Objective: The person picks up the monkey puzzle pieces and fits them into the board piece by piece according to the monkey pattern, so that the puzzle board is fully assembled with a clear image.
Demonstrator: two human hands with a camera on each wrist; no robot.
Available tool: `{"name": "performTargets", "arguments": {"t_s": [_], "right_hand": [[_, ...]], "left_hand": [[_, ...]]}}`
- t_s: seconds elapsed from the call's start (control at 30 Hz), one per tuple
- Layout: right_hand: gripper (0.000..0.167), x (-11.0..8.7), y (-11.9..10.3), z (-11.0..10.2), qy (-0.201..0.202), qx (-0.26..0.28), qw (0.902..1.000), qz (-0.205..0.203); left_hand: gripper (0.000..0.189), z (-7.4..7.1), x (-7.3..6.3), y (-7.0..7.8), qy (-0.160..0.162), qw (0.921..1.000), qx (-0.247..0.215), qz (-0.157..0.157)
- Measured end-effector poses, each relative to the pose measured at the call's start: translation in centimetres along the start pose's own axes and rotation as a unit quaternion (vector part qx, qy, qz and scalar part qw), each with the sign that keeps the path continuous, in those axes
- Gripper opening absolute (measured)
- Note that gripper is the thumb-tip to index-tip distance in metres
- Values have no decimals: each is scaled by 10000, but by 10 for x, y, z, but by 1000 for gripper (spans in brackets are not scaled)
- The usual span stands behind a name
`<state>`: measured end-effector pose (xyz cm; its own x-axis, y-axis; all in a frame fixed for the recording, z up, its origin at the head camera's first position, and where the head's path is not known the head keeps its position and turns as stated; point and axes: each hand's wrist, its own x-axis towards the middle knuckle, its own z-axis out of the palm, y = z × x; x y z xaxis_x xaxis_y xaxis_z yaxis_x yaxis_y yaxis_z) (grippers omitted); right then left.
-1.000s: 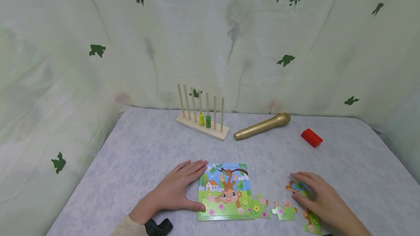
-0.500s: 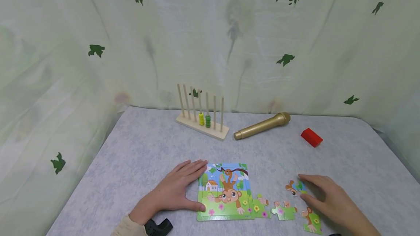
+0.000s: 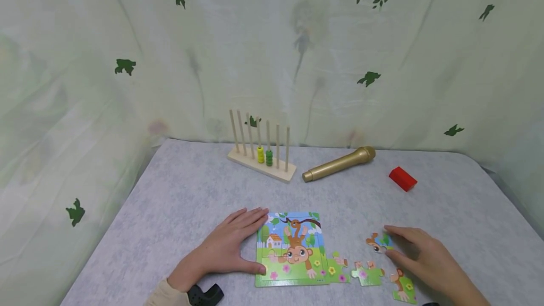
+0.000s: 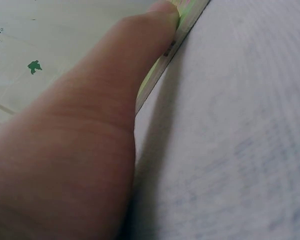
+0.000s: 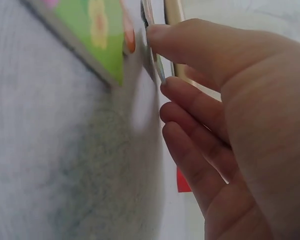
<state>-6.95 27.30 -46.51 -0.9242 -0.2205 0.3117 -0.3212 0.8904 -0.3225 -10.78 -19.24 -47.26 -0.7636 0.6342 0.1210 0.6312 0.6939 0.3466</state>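
Note:
A square jigsaw puzzle (image 3: 291,268) with a hanging monkey picture lies on the table in the head view. My left hand (image 3: 225,247) rests along its left side, fingers extended, with the thumb on the lower left corner. To the right, my right hand (image 3: 429,261) pinches a loose puzzle piece (image 3: 376,244) showing part of a monkey's face. The right wrist view catches that piece nearly edge-on, between thumb and forefinger. Below this hand lies a green and brown puzzle piece (image 3: 404,288). Two more pieces, one green with pink (image 3: 369,275) and one touching the puzzle (image 3: 338,270), lie leftward.
At the back stands a wooden peg counting rack (image 3: 265,166) with yellow and green beads. Beside it lies a gold toy microphone (image 3: 340,164), and farther right a red block (image 3: 403,179). A leaf-printed curtain (image 3: 272,51) hangs behind the table.
My right hand first shifted right, uncovering more of the monkey-face piece, then came slightly left, and the piece moved a little left with it. My left hand and the puzzle stayed put.

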Motion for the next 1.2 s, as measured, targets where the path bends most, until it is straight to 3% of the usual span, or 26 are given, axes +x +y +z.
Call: {"name": "performTargets", "arguments": {"t_s": [0.13,0.3,0.63,0.9,1.2], "right_hand": [[53,4,-3,0,25,-9,10000,-72],[48,9,-6,-2,-236,70,9997,29],[41,13,-3,0,-101,264,9977,-620],[39,18,-8,-7,-685,4,9975,-161],[43,27,-16,-11,-484,-28,9983,-325]], "left_hand": [[116,0,-1,0,19,10000,-28,1],[116,-1,-1,0,8,10000,-65,-8],[115,0,-1,-1,8,10000,-76,38],[115,-2,0,1,-52,9999,-98,18],[115,-2,0,1,-64,9999,-76,-12]]}}
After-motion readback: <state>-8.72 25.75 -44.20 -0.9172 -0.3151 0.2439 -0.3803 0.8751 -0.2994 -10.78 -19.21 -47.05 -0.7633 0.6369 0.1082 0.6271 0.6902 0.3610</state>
